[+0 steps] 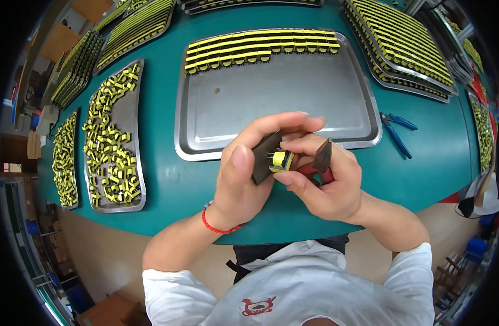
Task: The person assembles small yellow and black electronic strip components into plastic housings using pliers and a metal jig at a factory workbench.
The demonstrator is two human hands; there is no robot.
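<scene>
My left hand [239,176] is closed around a dark flat plate [267,156], held tilted between thumb and fingers. In the fingertips of my right hand [339,182] is a small yellow-and-black transformer [281,161]. Its metal pins point left, close to the plate; whether they touch it I cannot tell. Pliers [322,157] with red handles and dark jaws are tucked in the same right hand, their handles partly hidden by the fingers. Just beyond both hands lies a metal tray [276,103], with rows of similar transformers [260,48] along its far side.
Blue-handled cutters [397,133] lie right of the tray on the green table [189,190]. At left, a tray [143,185] holds loose yellow-and-black parts, beside a narrower one [64,163]. Stacked full trays [401,43] stand at the far right, more [135,32] at the far left.
</scene>
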